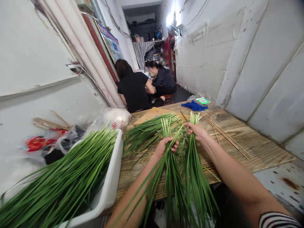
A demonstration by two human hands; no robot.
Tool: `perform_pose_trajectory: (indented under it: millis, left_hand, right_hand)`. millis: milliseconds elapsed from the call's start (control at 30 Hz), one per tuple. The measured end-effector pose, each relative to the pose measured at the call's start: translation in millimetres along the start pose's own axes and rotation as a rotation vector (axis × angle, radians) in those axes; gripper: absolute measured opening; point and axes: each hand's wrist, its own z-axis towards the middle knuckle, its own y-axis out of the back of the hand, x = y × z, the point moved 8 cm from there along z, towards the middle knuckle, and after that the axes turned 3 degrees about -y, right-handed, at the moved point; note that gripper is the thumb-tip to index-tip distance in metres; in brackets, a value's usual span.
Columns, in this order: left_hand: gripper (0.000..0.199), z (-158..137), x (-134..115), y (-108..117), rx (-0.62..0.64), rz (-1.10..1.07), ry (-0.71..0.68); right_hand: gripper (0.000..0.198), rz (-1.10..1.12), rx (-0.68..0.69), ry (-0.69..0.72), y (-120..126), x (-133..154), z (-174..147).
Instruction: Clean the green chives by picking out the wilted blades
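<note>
Left hand gripped bunch of long, thin green leaves; right hand held second green bunch just right. Both ran near-far, pale stem ends far.

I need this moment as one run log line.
left hand: holds leaf bunch | right hand: holds second bunch | table: thin sticks | white tub: green leaves

Bare counter stretches right of the thin sticks, with room for a hand to pass. Leftward, the white tub raises a wall, and heaped greens block the strip beyond the left hand. A narrow gap over trimmings separates it from the right hand.
</note>
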Motion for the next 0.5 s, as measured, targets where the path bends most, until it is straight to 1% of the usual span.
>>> perform_pose_trajectory:
  millis: [133,233,333,400,500]
  left_hand:
    - [0.015,0,-2,-1,0.043,-0.009,0.003]
    - [0.016,-1,-1,-4,0.071,-0.023,0.034]
    - [0.014,-3,-5,-4,0.088,-0.074,0.007]
    - [0.011,-4,-9,-3,0.091,-0.116,-0.032]
    - [0.009,-4,-10,-1,0.083,-0.120,-0.034]
  right_hand:
    - [0.028,0.042,-0.011,-0.005,2,1,1]
    - [0.026,0.064,-0.022,-0.015,5,0,5]
    - [0.028,0.075,-0.047,-0.019,9,0,8]
    - [0.030,0.047,-0.005,-0.050,6,-3,7]
    - [0.032,-0.029,0.119,-0.131,-5,-10,2]
